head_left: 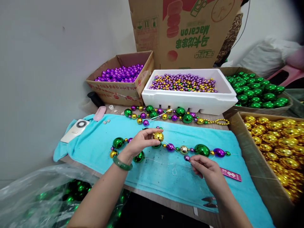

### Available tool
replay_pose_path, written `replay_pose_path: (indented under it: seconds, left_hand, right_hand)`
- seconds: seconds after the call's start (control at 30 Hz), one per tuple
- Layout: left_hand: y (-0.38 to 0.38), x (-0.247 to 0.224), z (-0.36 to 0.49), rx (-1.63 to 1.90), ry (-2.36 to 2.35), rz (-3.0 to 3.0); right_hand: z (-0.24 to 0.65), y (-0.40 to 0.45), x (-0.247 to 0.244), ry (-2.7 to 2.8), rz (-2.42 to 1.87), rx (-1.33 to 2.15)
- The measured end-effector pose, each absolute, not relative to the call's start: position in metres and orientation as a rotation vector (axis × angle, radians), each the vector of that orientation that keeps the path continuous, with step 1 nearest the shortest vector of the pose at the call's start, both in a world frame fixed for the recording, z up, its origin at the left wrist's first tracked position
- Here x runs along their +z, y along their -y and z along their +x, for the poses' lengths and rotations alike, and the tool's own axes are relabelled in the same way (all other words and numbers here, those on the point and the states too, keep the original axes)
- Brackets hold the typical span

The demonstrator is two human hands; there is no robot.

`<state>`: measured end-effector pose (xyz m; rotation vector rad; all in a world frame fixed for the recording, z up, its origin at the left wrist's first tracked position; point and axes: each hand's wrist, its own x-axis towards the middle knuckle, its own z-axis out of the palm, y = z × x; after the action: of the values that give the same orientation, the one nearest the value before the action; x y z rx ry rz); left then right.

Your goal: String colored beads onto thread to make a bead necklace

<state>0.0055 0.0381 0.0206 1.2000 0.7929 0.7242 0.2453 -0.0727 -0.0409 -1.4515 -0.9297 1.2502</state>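
Note:
My left hand (137,142), a green bangle (122,163) at its wrist, pinches a large gold bead (158,136) between thumb and fingers. A thin clear thread runs from this bead to a small purple bead (186,157). That purple bead sits at the fingertips of my right hand (205,167), which is pinched closed on it. Behind and under both hands, a strand of beads curves over the blue towel (95,139), including a green bead (202,150) and a purple bead (218,152). My left hand hides part of the strand.
Beaded strands (174,117) lie behind the towel. A purple-bead box (114,91), a white foam box (187,100), a green-bead box (258,111) and a gold-bead box (249,158) surround the work area. Dark scissors (210,202) and a pink label (231,174) lie at right.

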Motion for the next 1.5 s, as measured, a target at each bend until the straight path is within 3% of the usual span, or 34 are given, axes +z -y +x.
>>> replay_pose_path:
  seconds: [0.33,0.97,1.1,1.33,1.5]
  left_hand:
    - [-0.036,0.012,0.011,0.847,-0.739,1.141]
    - [-0.027,0.011,0.014,0.757,-0.662,1.134]
    - [-0.029,0.01,0.015,0.557,-0.759,1.394]
    - [-0.084,0.003,0.013,0.497,-1.432,2.202]
    - [-0.128,-0.007,0.027,0.285,-1.503,2.489]
  right_hand:
    - [0.248,0.078,-0.055,0.865,-1.425,1.321]
    - [0.245,0.08,-0.058,0.843,-1.402,1.379]
    - [0.235,0.078,-0.059,0.769,-1.332,1.436]
    - [0.241,0.078,-0.058,0.697,-1.335,1.344]
    - [0.247,0.076,-0.061,0.653,-1.347,1.282]
